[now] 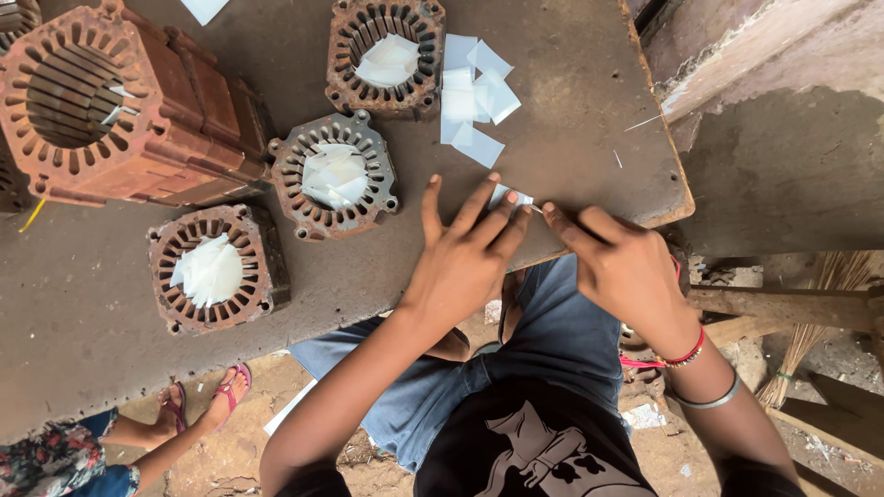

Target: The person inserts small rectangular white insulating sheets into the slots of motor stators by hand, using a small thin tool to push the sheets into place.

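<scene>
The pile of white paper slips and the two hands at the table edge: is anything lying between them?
No. In the head view, only bare brown table separates the pile of white paper slips from the left hand and right hand, which pinch one small white slip.

Rust-orange stator cores (336,175), white paper slips (471,97), grey-brown table (571,110), blue shorts (552,340), perhaps floral cloth (55,456)

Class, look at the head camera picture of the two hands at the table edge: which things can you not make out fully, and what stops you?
- White slip: head view, mostly hidden under left hand and right hand.
- Large rusty metal core: head view, cut by the left edge.
- Paper pieces in the metal ring: head view, overlapping, number unclear.
- Broom: head view, partly behind wooden bars.
</scene>
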